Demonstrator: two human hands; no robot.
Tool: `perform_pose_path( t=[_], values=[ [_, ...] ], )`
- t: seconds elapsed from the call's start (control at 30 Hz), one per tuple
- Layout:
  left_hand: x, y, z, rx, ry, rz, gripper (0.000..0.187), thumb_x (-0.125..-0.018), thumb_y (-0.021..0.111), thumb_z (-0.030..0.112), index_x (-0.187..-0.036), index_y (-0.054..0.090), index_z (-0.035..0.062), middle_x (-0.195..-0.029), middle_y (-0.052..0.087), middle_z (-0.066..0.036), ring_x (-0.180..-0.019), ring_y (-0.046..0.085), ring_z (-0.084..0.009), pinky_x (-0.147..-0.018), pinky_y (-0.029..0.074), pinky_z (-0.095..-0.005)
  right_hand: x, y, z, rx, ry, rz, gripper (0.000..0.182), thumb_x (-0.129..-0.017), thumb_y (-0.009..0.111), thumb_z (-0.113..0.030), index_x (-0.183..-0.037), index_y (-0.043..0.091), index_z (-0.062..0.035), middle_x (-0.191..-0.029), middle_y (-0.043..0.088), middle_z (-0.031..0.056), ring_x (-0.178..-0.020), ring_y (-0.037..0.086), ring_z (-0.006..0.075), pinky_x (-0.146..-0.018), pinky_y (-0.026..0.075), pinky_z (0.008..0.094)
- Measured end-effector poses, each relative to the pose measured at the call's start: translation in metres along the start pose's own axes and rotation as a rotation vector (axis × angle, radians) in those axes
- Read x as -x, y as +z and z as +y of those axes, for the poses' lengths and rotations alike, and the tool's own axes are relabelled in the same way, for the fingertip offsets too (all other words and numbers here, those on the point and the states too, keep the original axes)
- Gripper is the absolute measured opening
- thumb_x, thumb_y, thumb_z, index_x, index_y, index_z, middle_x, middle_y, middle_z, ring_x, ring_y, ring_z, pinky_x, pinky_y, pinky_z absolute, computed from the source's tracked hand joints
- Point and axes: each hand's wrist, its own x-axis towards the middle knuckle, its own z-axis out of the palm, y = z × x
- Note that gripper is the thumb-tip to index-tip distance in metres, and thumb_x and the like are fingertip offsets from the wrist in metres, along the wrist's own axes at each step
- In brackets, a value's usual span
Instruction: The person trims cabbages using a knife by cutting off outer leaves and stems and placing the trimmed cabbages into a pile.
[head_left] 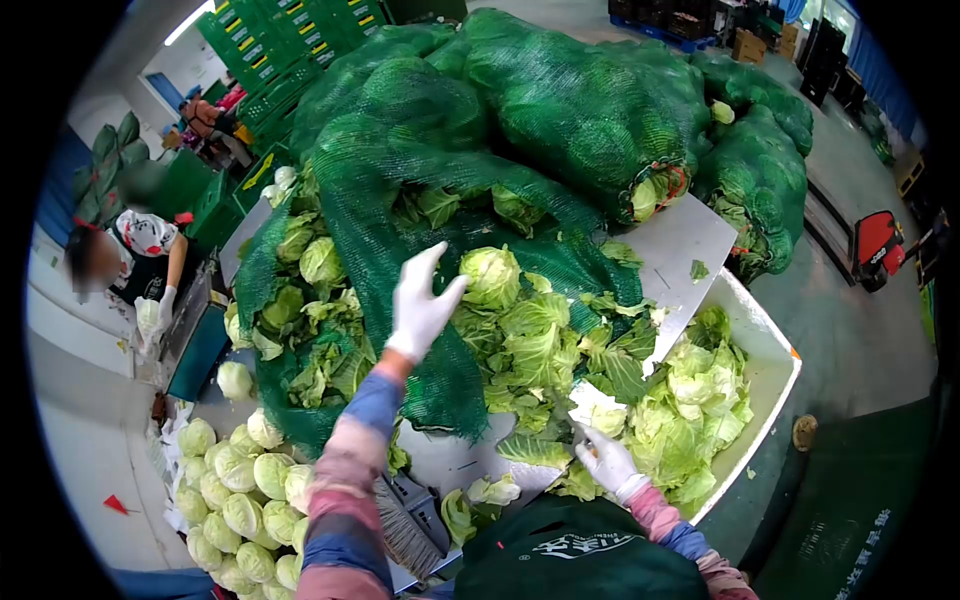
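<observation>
My left hand (pixel 421 305), in a white glove, is raised over the heap with thumb and fingers apart, holding nothing. Just right of it a round cabbage (pixel 490 278) lies on loose leaves (pixel 535 340) beside the open green net sack (pixel 365 210). My right hand (pixel 606 462), also gloved, is lower right with its fingers closed. A bright, broad, flat shape just beyond the fingers looks like the blade of a knife (pixel 597 400); its handle is mostly hidden. Below the blade lie cut cabbage leaves (pixel 535 451).
A white bin (pixel 762 335) full of leaves stands at right. Trimmed cabbages (pixel 240 490) are piled lower left, near a brush (pixel 405 525). Full net sacks (pixel 590 100) rise behind the metal table (pixel 685 250). Another person (pixel 140 250) holds a cabbage at left; a pallet jack (pixel 880 245) stands far right.
</observation>
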Motion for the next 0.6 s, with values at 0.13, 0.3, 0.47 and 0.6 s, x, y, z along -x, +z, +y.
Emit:
perform_pose_path(
  t=[0.13, 0.3, 0.47, 0.6],
  values=[
    [-0.029, 0.114, -0.052, -0.157, -0.484, -0.228, 0.104, -0.06, 0.083, 0.044, -0.141, 0.034, 0.0011, -0.141, 0.037, -0.028, -0.125, 0.043, -0.04, -0.105, 0.038, -0.0423, 0.011, -0.007, 0.01, 0.108, 0.106, 0.012, 0.041, -0.086, 0.063, -0.027, -0.122, 0.055, -0.0098, -0.083, 0.066, 0.0173, -0.075, 0.065, 0.037, -0.067, 0.051, 0.0444],
    [-0.021, 0.128, -0.047, 0.099, -0.645, -0.205, 0.102, -0.05, 0.089, 0.043, -0.132, 0.042, 0.0043, -0.126, 0.047, -0.021, -0.114, 0.05, -0.0341, -0.099, 0.043, -0.0382, 0.032, -0.038, 0.034, 0.021, -0.031, 0.326, 0.024, -0.086, 0.064, -0.022, -0.105, 0.061, -0.0063, -0.086, 0.067, 0.0183, -0.077, 0.065, 0.0362, -0.066, 0.052, 0.0387],
    [0.025, 0.105, 0.072, 0.297, -0.207, -0.18, 0.093, -0.056, 0.089, 0.031, -0.13, 0.041, 0.0013, -0.121, 0.046, -0.018, -0.111, 0.05, -0.0333, -0.098, 0.042, -0.0364, 0.015, -0.06, 0.018, -0.089, 0.068, 0.493, 0.021, -0.088, 0.062, -0.021, -0.104, 0.06, -0.0076, -0.086, 0.065, 0.0206, -0.08, 0.063, 0.0396, -0.065, 0.05, 0.0418],
    [0.09, 0.111, 0.148, 0.287, -0.085, -0.398, 0.106, -0.054, 0.089, 0.031, -0.137, 0.033, -0.0028, -0.126, 0.04, -0.022, -0.118, 0.043, -0.0371, -0.103, 0.038, -0.0426, 0.006, -0.062, 0.004, -0.118, -0.034, 0.596, 0.021, -0.089, 0.06, -0.021, -0.105, 0.055, -0.0078, -0.084, 0.063, 0.0209, -0.078, 0.061, 0.0405, -0.063, 0.048, 0.0445]
  ],
)
